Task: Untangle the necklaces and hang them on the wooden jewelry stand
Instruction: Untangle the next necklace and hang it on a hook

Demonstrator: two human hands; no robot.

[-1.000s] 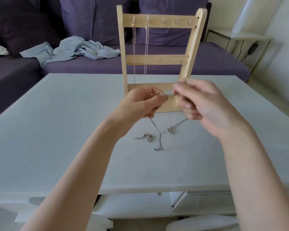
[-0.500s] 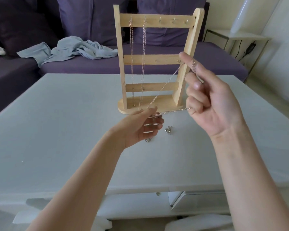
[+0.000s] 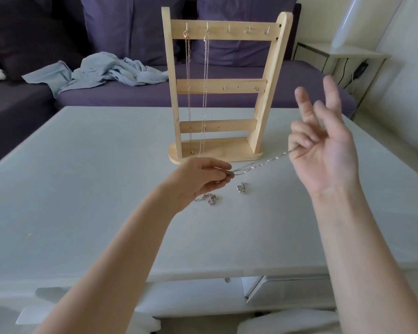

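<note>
— Hands first: what are they doing?
— Left hand (image 3: 204,175) pinches one end of a silver necklace (image 3: 261,162); right hand (image 3: 323,145) hooks the other end with a curled finger, the rest spread.
— And near the wooden jewelry stand (image 3: 223,90)?
— Chain stretches just before its base, above the table (image 3: 82,189). Two small tangles (image 3: 241,188) lie nearer. Two necklaces hang from its top hooks (image 3: 196,92).
</note>
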